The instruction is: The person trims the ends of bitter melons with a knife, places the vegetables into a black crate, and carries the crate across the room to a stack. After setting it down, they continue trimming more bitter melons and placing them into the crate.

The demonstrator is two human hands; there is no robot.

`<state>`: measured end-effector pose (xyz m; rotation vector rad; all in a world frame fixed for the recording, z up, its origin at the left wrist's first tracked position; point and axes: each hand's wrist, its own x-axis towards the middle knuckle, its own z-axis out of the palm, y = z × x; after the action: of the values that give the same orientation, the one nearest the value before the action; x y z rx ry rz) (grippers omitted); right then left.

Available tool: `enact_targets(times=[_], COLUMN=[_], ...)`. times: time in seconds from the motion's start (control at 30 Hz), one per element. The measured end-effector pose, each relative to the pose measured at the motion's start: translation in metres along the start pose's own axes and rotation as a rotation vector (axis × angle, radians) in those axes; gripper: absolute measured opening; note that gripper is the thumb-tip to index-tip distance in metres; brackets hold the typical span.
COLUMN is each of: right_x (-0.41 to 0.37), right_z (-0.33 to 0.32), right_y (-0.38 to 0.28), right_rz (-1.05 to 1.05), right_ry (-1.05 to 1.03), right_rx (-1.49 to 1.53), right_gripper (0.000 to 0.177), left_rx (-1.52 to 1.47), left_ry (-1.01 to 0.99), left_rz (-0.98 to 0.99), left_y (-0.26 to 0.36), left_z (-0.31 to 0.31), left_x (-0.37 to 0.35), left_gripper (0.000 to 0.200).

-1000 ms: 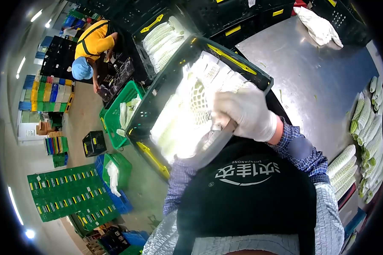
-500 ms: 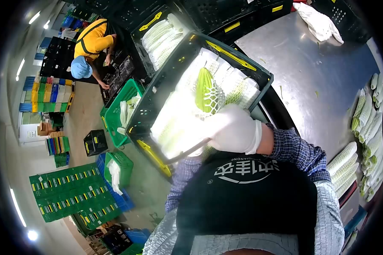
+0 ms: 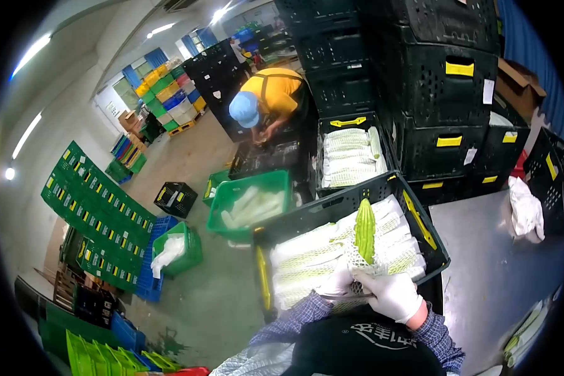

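A green, bumpy bitter melon (image 3: 365,230) points upward over the crate, its upper part bare. White foam netting (image 3: 355,258) surrounds its lower part. My right hand (image 3: 393,296), in a white glove, is closed with thumb and fingers on the netting at the lower end. Beside it, my left hand (image 3: 337,281), also gloved, grips the netted end from the other side; its fingers are partly hidden. Beneath both hands is a dark crate (image 3: 351,205) with yellow handles, holding rows of net-wrapped bitter melons (image 3: 304,254).
Another filled dark crate (image 3: 323,141) stands beyond, near stacked black crates (image 3: 445,119). To the left are a green basket (image 3: 250,182) of pale produce and a person in yellow (image 3: 279,91) bending over a crate. A metal table (image 3: 489,276) at right bears a white cloth (image 3: 525,210).
My view has swung round and lifted, showing more of the room. Both hands stay at the netted bitter melon; my left hand, mostly hidden before, now shows beside the right.
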<state>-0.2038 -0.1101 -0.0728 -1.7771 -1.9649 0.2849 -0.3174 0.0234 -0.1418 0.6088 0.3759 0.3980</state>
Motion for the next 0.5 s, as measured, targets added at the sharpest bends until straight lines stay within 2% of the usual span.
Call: enact_targets(times=[0.07,0.1,0.13,0.2,0.27,0.3,0.37,0.43,0.47,0.5], right_x=[0.001,0.002,0.003,0.004,0.006,0.007,0.007,0.002,0.004,0.004], right_z=[-0.003,-0.005,-0.007,-0.007,-0.008,-0.003,-0.002,-0.001,0.006,0.004], right_y=[-0.002,-0.005,-0.007,-0.011,-0.015,-0.013,-0.014,-0.008,-0.005,-0.007], right_rz=[-0.011,-0.001,0.011,0.006,0.001,-0.035,-0.067,-0.083,-0.128,-0.07], right_ry=[0.052,0.06,0.066,0.096,0.052,0.124,0.154,0.114,0.218,0.129], right_rx=[0.037,0.065,0.094,0.095,0.078,0.048,0.032,0.057,-0.002,0.028], right_gripper=[0.054,0.055,0.056,0.055,0.054,0.054,0.053,0.052,0.051,0.05], left_rx=[0.134,-0.059,-0.062,-0.087,-0.023,0.01,0.332,1.009,1.1,1.078], left_ry=[-0.005,-0.069,-0.044,-0.153,-0.128,-0.114,-0.187,-0.325,-0.333,-0.319], left_rz=[0.153,0.151,0.1,0.092,0.096,0.096,0.245,0.552,0.645,0.653], left_y=[-0.002,0.0,0.001,0.005,0.008,0.01,0.016,0.022,0.02,0.019], left_z=[-0.002,-0.003,-0.003,-0.005,-0.005,-0.004,0.001,-0.001,-0.006,-0.016], left_x=[-0.001,0.0,-0.009,-0.01,-0.016,-0.019,-0.026,-0.035,-0.035,-0.032], left_gripper=[0.049,0.057,0.06,0.068,0.074,0.077,0.08,0.062,0.063,0.063])
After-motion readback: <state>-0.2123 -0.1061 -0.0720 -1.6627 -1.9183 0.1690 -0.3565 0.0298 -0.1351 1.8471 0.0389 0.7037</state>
